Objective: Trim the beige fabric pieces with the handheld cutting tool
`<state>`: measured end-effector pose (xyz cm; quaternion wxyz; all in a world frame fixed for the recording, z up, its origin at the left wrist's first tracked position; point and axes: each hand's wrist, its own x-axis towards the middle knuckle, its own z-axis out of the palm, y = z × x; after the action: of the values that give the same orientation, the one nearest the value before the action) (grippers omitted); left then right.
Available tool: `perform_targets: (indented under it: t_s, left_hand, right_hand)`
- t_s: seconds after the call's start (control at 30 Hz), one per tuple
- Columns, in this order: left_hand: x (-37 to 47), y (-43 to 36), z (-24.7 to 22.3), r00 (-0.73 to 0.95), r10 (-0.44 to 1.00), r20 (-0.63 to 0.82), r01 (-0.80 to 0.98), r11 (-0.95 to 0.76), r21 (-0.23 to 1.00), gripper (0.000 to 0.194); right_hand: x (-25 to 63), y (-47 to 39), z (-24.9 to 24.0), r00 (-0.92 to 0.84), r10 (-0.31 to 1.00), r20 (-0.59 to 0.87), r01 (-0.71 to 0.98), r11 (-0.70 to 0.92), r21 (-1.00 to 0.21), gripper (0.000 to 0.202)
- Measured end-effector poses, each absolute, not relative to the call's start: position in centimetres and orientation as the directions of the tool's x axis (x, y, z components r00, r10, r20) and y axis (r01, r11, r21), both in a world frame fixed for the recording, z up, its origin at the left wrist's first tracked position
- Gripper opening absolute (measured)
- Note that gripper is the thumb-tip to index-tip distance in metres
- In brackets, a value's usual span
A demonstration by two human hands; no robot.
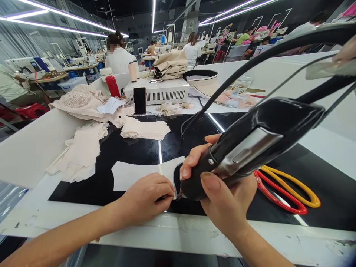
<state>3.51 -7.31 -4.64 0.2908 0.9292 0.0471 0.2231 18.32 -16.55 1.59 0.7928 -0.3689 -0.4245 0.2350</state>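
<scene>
Amid rows of sewing machines (30,66), the right hand's grip (230,200) wraps a black tool (247,133) above a glossy surface (133,148); the left hand (147,198) curls at a partly hidden white panel (130,177), its hold unclear.

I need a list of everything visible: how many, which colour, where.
Mat: one, black, on white table
Handheld tool: one, black-silver, centre right
Cables: several, black, upper right
Flat piece: one, white, on mat
Stacks: two, cream, mat's left and back
Looped handles: two, red and yellow, mat's right
Vented box: one, white, behind mat
Phone: one, black, in front of box
Folded cloth: one bundle, beige, on box
Thread cones: apparently two, pale, on box
Bottle: one, red, left of box
Garments: count unclear, pale pink, back left
Round container: one, cream, right of box
Sewing machines: many, white, background
People: several, white or green clothes, background
Ceiling lights: several, white, top
Left hand: one, bare, on flat piece
Right hand: one, bare, around tool
</scene>
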Motion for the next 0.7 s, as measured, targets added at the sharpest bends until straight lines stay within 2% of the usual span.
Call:
perform_targets:
  t_s: [0.5,0.7]
  left_hand:
    - [3.55,-7.34,-4.51,0.893,0.216,0.394,-0.060,-0.813,0.580,0.021]
    - [3.67,-7.36,-4.36,0.897,0.216,0.385,-0.051,-0.817,0.575,0.020]
  right_hand:
    - [18.28,-16.51,1.67,0.538,0.678,0.500,-0.019,0.603,-0.798,0.053]
    - [18.04,-16.62,1.43,0.532,0.659,0.531,0.010,0.623,-0.782,0.045]
